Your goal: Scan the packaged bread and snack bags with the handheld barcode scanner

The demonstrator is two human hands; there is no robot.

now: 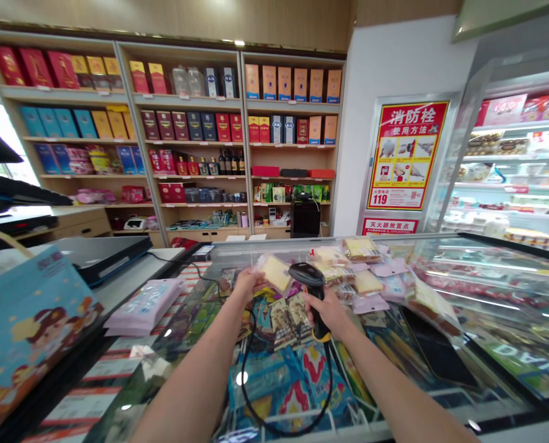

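Observation:
My left hand [245, 284] is closed on a clear-wrapped sandwich packet [274, 272], held up above the glass freezer lid [173, 332]. My right hand [328, 311] grips a black barcode scanner [308, 277] by its handle, with the scanner head right beside the packet. A black cable [251, 394] loops down from the scanner between my forearms. More wrapped sandwiches [362, 264] lie in a loose pile on the lid just beyond my right hand.
A stack of pink packets [145, 304] lies at the left on the lid. A blue cartoon-printed box [25, 326] stands at the near left by a counter. Shelves of boxed goods [186, 129] fill the back wall. An open chiller [509, 166] stands at the right.

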